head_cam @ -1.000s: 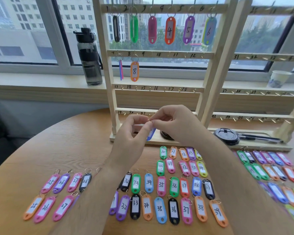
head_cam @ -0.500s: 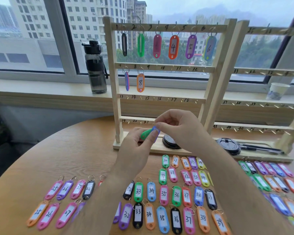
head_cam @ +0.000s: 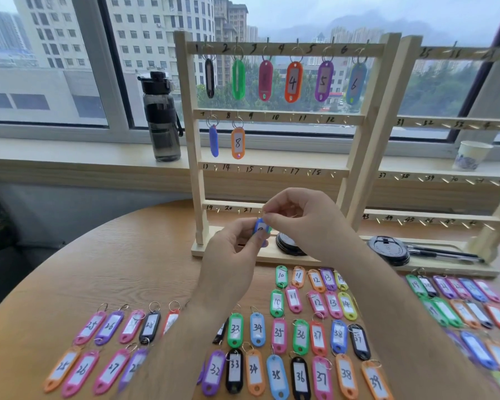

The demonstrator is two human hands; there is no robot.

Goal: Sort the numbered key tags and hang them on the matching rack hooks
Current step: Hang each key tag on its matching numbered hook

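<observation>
My left hand (head_cam: 231, 255) pinches a blue key tag (head_cam: 259, 228), with a bit of green showing beside it, in front of the rack's lowest bar. My right hand (head_cam: 306, 223) pinches the tag's metal ring at its top. The wooden rack (head_cam: 274, 120) stands behind; tags hang on hooks 1 to 6 of its top bar, and a blue tag (head_cam: 213, 140) and orange tag 8 (head_cam: 238, 142) hang on the second bar. Several numbered tags (head_cam: 295, 336) lie in rows on the round table (head_cam: 98, 269).
A second rack (head_cam: 445, 122) with bare numbered hooks stands to the right. A dark water bottle (head_cam: 161, 116) and a paper cup (head_cam: 471, 155) sit on the windowsill. Two black lids (head_cam: 388, 249) and a pen (head_cam: 445, 252) lie on the rack base.
Both hands stayed joined in front of the lowest bar, working the tag; its blue face now shows more squarely. The camera tilted upward, so the rack sits lower in view.
</observation>
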